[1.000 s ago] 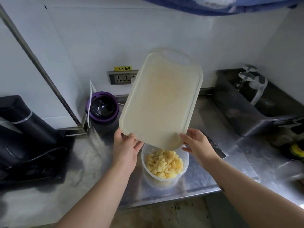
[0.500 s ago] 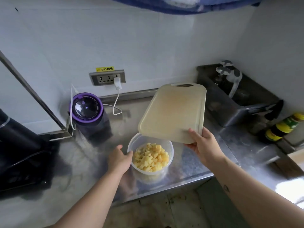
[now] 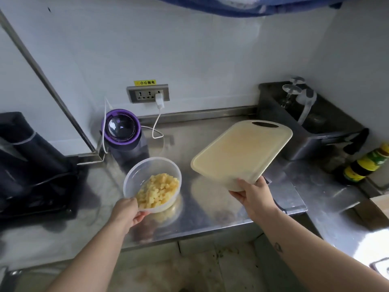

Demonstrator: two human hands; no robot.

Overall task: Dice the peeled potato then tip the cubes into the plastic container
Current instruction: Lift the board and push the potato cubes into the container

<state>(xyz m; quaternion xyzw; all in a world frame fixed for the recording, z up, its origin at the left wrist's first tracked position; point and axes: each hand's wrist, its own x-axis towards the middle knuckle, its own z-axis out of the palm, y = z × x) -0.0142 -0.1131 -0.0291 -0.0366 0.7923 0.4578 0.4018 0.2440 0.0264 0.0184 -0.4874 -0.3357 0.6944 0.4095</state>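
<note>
Sitting at the far left of the steel table is a black appliance. Just right of it a purple-rimmed appliance stands against the wall. A white plug sits in the wall socket above, its cable trailing down beside that appliance. Near the front edge, the left hand grips the near rim of the clear plastic container, which is tilted. The potato cubes lie heaped inside it. Bare steel separates the container from the cutting board, which the right hand grasps by its near edge, raised and slanting, with the handle slot farthest away. A dark narrow object lies partly hidden beside that wrist. Behind the board sits a dark sink, and a yellow-labelled bottle stands far right.
</note>
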